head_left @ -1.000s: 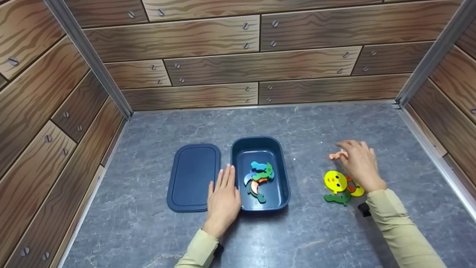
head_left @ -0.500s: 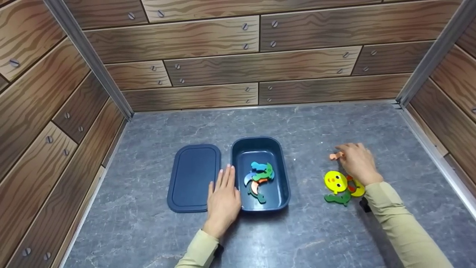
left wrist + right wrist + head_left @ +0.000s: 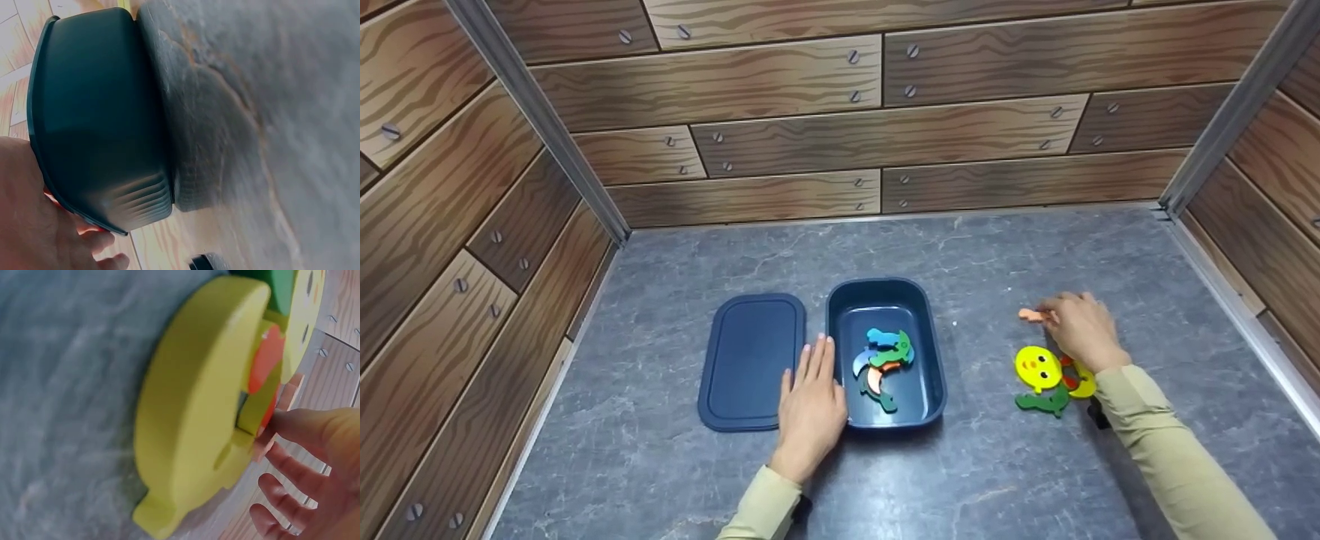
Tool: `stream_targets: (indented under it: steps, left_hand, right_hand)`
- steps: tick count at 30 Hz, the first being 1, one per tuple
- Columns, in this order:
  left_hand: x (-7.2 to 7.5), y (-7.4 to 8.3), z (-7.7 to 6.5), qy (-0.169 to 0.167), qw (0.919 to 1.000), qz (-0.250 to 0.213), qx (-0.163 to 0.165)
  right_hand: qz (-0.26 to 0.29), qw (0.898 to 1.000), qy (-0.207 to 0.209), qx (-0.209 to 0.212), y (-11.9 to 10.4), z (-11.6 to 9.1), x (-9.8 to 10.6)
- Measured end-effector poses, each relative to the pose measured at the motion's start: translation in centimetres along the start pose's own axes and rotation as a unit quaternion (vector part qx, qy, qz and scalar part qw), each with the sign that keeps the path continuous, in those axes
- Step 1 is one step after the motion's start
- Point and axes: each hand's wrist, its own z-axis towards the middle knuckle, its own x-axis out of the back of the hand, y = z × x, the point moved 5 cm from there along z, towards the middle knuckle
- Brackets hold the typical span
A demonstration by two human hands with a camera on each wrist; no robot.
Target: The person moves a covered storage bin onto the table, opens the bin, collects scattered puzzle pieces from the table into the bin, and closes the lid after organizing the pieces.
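My right hand (image 3: pixel 1081 330) pinches an orange, animal-shaped wooden piece (image 3: pixel 1030 315) between thumb and fingers, at the far right of the surface. In the right wrist view the thumb (image 3: pixel 304 430) lies against that piece, partly behind a large yellow piece (image 3: pixel 191 405). My left hand (image 3: pixel 811 409), fingers straight, rests along the left rim of a dark blue box (image 3: pixel 924 352). Inside the box lies a small heap of colourful pieces (image 3: pixel 889 352), blue, green and orange. The left wrist view shows the box's outer wall (image 3: pixel 101 107) beside the hand.
Close to my right hand lie a round yellow chick-face piece (image 3: pixel 1038 367), a green piece (image 3: pixel 1044 402) and a yellow-and-red piece (image 3: pixel 1081 382). The flat blue lid (image 3: pixel 752 360) is left of the box. Wood-patterned walls (image 3: pixel 795 142) enclose the grey surface (image 3: pixel 975 480).
My right fingers have come together on the orange piece, which has turned slightly and shifted a little left. The left hand and the box stay where they were.
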Motion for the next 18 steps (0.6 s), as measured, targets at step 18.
stream_targets:
  steps: [18]
  left_hand:
    - [-0.03, 0.05, 0.11, -0.002, 1.0, -0.008, 0.002]
  right_hand:
    - [0.013, 1.0, 0.011, 0.001, -0.35, -0.35, 0.52]
